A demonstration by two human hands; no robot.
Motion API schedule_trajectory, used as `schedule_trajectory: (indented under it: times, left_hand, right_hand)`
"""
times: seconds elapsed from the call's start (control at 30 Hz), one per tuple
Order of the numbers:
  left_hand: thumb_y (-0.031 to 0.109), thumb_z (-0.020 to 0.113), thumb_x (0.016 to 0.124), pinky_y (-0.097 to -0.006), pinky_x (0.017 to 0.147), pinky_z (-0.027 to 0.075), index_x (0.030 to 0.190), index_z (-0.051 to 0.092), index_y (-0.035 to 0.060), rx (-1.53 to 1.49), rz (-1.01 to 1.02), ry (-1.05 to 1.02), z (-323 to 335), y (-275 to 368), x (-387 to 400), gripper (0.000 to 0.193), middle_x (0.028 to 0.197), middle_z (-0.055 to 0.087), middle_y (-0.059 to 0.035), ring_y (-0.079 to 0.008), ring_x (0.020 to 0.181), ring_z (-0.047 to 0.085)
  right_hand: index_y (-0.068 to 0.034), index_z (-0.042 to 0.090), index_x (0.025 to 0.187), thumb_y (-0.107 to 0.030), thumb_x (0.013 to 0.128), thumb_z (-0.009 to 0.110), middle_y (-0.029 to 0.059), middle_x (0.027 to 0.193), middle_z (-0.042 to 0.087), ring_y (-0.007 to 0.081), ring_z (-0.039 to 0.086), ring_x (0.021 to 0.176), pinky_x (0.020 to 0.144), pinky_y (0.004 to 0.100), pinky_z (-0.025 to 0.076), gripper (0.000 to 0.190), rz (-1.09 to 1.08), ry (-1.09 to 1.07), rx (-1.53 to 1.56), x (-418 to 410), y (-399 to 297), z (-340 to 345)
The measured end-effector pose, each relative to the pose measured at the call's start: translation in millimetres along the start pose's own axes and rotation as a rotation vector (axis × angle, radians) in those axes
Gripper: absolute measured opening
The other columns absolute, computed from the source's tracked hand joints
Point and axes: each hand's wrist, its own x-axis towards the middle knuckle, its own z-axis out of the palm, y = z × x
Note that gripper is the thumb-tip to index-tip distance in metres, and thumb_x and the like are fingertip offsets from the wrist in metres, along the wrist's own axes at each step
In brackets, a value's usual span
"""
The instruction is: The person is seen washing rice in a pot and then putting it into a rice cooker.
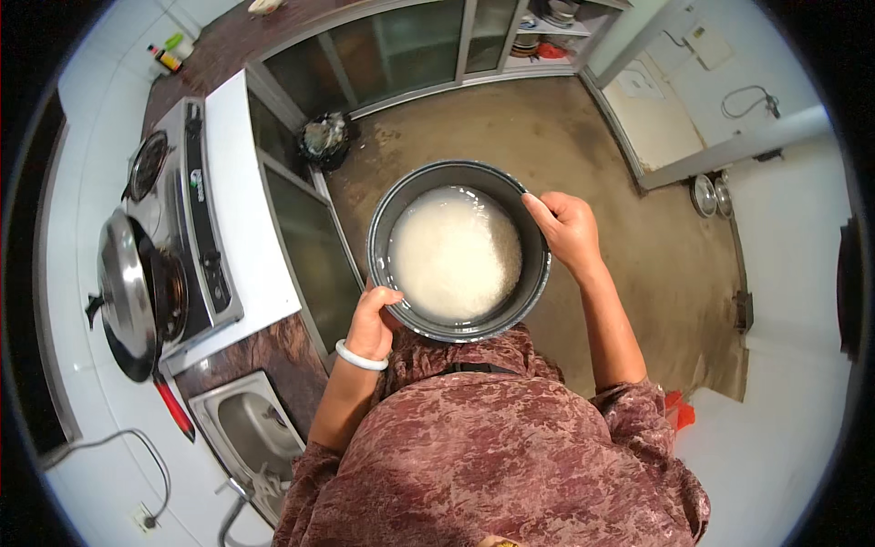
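Observation:
In front of my body I hold a round, dark rice cooker inner pot (pixel 502 186) with both hands. White rice (pixel 454 256) lies in it under slightly cloudy water, and light glints along the water's edge. My left hand (pixel 372 321), with a pale bangle on its wrist, grips the near left rim, its thumb over the edge. My right hand (pixel 566 229) clasps the right rim, the thumb on top. The fingers beneath the pot are mostly hidden. The pot hangs above the floor, close to my patterned shirt (pixel 492 444).
On my left are a gas stove (pixel 205 225), a lidded wok (pixel 126 294) with a red handle, and a steel sink (pixel 249 417). A lined trash bin (pixel 326 140) stands by the cabinets (pixel 393 61). Metal basins (pixel 704 196) lean near the right wall. An open doorway (pixel 649 109) is at upper right.

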Motion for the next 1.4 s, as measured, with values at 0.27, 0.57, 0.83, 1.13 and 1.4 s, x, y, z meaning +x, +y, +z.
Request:
schedule_trajectory:
  times: [0.27, 0.57, 0.83, 1.13, 1.4]
  left_hand:
    - [0.014, 0.044, 0.085, -0.0381, 0.088, 0.052, 0.109, 0.058, -0.0113, -0.041, -0.117, -0.097, 47, 12, 65, 0.037, 0.106, 0.066, -0.0195, -0.0267, 0.096, 0.065]
    - [0.02, 0.05, 0.083, -0.0399, 0.085, 0.052, 0.108, 0.062, -0.0067, 0.124, -0.237, -0.02, 155, 12, 158, 0.038, 0.105, 0.067, -0.0155, -0.0286, 0.092, 0.065]
    - [0.013, 0.055, 0.08, -0.0312, 0.065, 0.055, 0.092, 0.059, 0.0021, 0.247, -0.123, 0.082, 267, 30, 217, 0.016, 0.095, 0.064, -0.0106, -0.0213, 0.08, 0.065]
    - [0.003, 0.05, 0.072, -0.0249, 0.072, 0.052, 0.133, 0.042, 0.0041, 0.326, -0.161, -0.263, 276, 45, 318, 0.062, 0.115, 0.058, -0.0089, -0.0192, 0.095, 0.061]
    - [0.006, 0.047, 0.067, -0.031, 0.095, 0.041, 0.133, 0.044, -0.0027, 0.239, -0.039, -0.309, 340, 72, 400, 0.066, 0.123, 0.056, -0.0125, -0.0236, 0.112, 0.053]
  right_hand:
    - [-0.001, 0.058, 0.066, -0.036, 0.087, 0.063, 0.0182, 0.061, 0.052, 0.0305, 0.049, 0.053, 0.052, 0.0407, 0.039, 0.042, 0.156, -0.043, -0.11, 54, 26, -35]
    - [-0.001, 0.058, 0.067, -0.037, 0.087, 0.062, 0.0172, 0.06, 0.052, 0.0293, 0.046, 0.051, 0.052, 0.0406, 0.038, 0.042, 0.258, -0.053, -0.012, 139, 132, -72]
    - [-0.001, 0.053, 0.064, -0.036, 0.089, 0.062, 0.0145, 0.056, 0.046, 0.0227, 0.042, 0.049, 0.05, 0.0381, 0.037, 0.044, 0.276, 0.013, 0.1, 205, 192, -118]
    - [-0.001, 0.047, 0.061, -0.031, 0.089, 0.064, 0.0123, 0.055, 0.039, 0.0209, 0.034, 0.049, 0.048, 0.0374, 0.032, 0.045, 0.194, 0.193, 0.148, 269, 216, -152]
    - [-0.002, 0.047, 0.061, -0.028, 0.088, 0.064, 0.0147, 0.06, 0.044, 0.0302, 0.042, 0.053, 0.051, 0.0402, 0.035, 0.042, 0.087, 0.318, -0.038, 352, 205, -185]
